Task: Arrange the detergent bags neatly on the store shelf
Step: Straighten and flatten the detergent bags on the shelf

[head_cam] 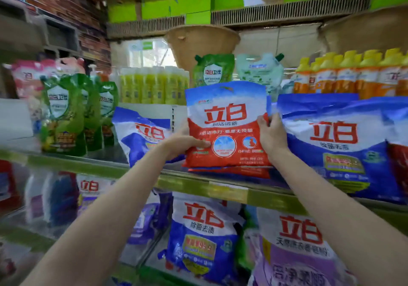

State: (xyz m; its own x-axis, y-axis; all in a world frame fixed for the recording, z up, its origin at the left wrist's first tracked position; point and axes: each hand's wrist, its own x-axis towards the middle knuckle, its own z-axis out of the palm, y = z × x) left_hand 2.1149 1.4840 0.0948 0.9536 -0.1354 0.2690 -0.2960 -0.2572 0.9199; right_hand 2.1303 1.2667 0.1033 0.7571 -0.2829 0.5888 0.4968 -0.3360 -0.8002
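Both my hands hold a red, white and blue detergent bag (227, 118) upright at the shelf's middle. My left hand (184, 141) grips its lower left edge, thumb on the front. Its right edge is gripped by my right hand (270, 134). Beneath it lies another red bag (231, 172) flat on the green-edged shelf (198, 185). A blue and white bag (141, 135) leans to the left, partly hidden by my left hand. To the right stands a large blue and white bag (335, 144).
Green refill pouches (64, 113) stand at the shelf's left. Yellow-green bottles (152, 84), two spouted pouches (213, 69) and orange bottles (353, 76) fill the row behind. Blue (198, 237) and purple (295, 254) detergent bags sit on the shelf below.
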